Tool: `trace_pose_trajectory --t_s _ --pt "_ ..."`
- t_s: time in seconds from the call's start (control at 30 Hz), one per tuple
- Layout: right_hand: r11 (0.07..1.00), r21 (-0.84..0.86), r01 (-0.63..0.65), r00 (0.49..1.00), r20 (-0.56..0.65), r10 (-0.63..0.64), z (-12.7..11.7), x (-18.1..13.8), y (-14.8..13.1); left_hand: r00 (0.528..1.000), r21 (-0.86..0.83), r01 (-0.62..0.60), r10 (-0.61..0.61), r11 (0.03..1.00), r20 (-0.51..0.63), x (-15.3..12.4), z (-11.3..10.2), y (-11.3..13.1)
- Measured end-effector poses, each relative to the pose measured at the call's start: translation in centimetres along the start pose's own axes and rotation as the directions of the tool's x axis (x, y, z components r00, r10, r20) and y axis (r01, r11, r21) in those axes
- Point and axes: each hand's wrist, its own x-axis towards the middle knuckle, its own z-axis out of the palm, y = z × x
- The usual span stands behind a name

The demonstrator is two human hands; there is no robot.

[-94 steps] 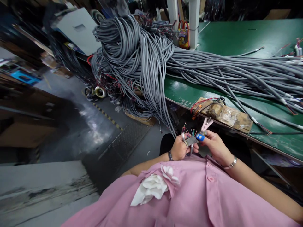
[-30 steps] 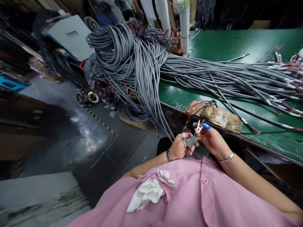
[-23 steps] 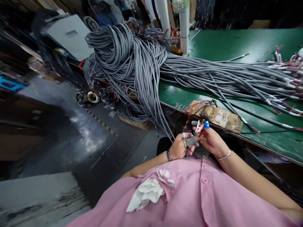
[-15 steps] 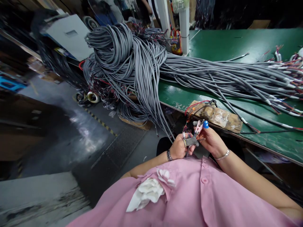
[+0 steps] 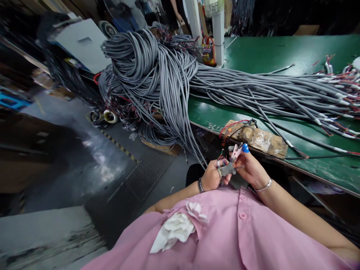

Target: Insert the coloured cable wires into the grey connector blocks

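My left hand (image 5: 210,176) is closed around a cable end with fanned-out thin coloured wires (image 5: 223,160). A grey cover (image 5: 226,170) appears to wrap its thumb. Close beside it, my right hand (image 5: 255,170) pinches a small pink clip-like tool (image 5: 236,151). A blue cover (image 5: 245,148) sits on the right thumb. The pink tool's tip is near the wires; whether it grips one is too small to tell. Both hands are in front of my pink shirt, just short of the green bench (image 5: 312,165).
Grey cables (image 5: 270,90) run across the bench, with a large coil (image 5: 135,52) hanging over its left end. A worn wooden block (image 5: 257,138) with red and black leads lies at the near edge. A white post (image 5: 218,37) stands behind. Another person's arm (image 5: 177,11) shows at the back.
The coloured wires at my left hand have shifted and now spread differently. My right hand stays almost in place with the pink tool. The other person's arm has come further into view.
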Motion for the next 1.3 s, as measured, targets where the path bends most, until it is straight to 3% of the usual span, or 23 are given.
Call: trace_pose_trajectory --t_s 0.3,0.53,0.67,0.87,1.07,1.3 --pt "1.0 0.013 -0.019 1.0 -0.017 0.019 0.2 -0.6 -0.4 0.998 0.078 -0.056 0.056 0.995 -0.007 -1.1 0.1 0.0" --pt "0.994 -0.088 0.072 0.996 -0.052 -0.076 -0.2 -0.5 0.1 0.995 -0.016 -0.054 0.052 0.998 -0.088 -0.7 0.1 -0.7" --pt "0.989 -0.112 0.094 0.994 -0.049 -0.1 -0.2 -0.6 0.2 0.995 -0.028 -0.072 0.07 0.997 -0.073 -0.6 0.3 -0.5" --pt "0.946 -0.223 0.237 0.961 -0.085 -0.261 -0.6 -0.4 0.6 0.998 -0.036 -0.051 0.049 0.998 -0.046 -0.6 0.4 -0.2" --pt "0.992 -0.094 0.09 0.996 -0.018 -0.092 -0.6 0.4 0.3 0.998 -0.012 -0.048 0.048 0.999 -0.034 -0.3 0.3 -0.3" --pt "0.997 -0.004 0.08 0.995 -0.062 -0.08 -0.4 0.6 0.2 0.999 0.012 -0.028 0.029 1.0 -0.034 -0.1 0.2 -0.3"
